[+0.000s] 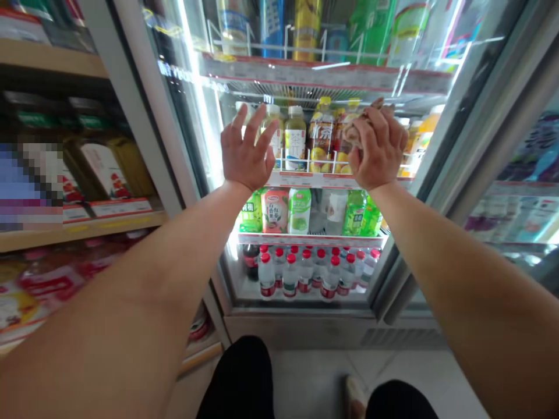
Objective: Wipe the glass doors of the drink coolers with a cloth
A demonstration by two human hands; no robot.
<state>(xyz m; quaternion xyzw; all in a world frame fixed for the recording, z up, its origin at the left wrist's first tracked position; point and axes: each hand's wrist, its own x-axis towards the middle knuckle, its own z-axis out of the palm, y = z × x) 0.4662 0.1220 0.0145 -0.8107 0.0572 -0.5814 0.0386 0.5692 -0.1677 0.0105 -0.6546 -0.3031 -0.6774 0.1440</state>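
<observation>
My left hand is raised in front of the glass door of a lit drinks fridge. Its fingers are spread and it holds nothing; whether the palm touches the glass is hard to tell. To the right, my right hand is pressed toward the same door, its fingers bent over a crumpled brown cloth. Bits of the cloth stick out past the fingertips and on the thumb side. Behind the glass, between both hands, stand white-capped tea bottles and yellow-capped iced tea bottles.
Inside the fridge, green and pink drink cartons stand lower down, above red-capped water bottles. A shelf with large dark bottles is at left. A vertical metal door frame runs along the right. Tiled floor lies below.
</observation>
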